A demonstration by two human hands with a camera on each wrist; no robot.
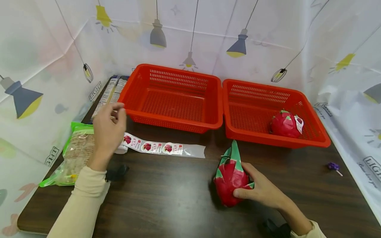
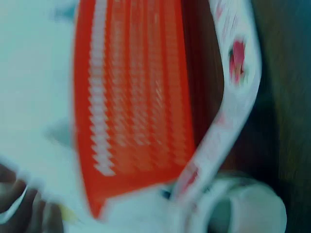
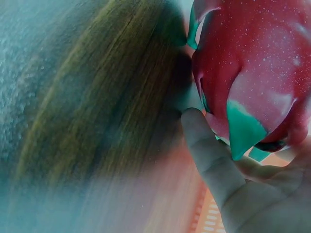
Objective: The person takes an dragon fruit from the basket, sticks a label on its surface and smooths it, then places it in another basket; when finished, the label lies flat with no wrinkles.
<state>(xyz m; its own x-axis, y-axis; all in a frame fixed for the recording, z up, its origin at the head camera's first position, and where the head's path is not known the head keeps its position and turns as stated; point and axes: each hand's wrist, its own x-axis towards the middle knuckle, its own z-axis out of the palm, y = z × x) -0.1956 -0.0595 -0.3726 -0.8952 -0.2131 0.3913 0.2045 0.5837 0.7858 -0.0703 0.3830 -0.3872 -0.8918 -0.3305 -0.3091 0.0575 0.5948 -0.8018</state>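
My right hand (image 1: 262,190) grips a red dragon fruit (image 1: 230,181) with green leaf tips, low over the table. Its thumb lies along the near side, while the other fingers are mostly hidden behind the fruit. The right wrist view shows the fruit's glossy red skin (image 3: 262,63) close up. My left hand (image 1: 108,127) is raised, its fingers loosely bent and nothing visible between them. Below and beside it, a roll of stickers (image 1: 121,149) has its strip (image 1: 172,149) unrolled to the right, printed with dragon fruit labels. The left wrist view is blurred.
Two red plastic baskets stand side by side at the back; the left basket (image 1: 175,124) is bare inside. Another dragon fruit (image 1: 285,125), bearing a white label, lies in the right basket (image 1: 253,135). A green-edged bag (image 1: 78,155) lies left, a purple lollipop (image 1: 333,166) right.
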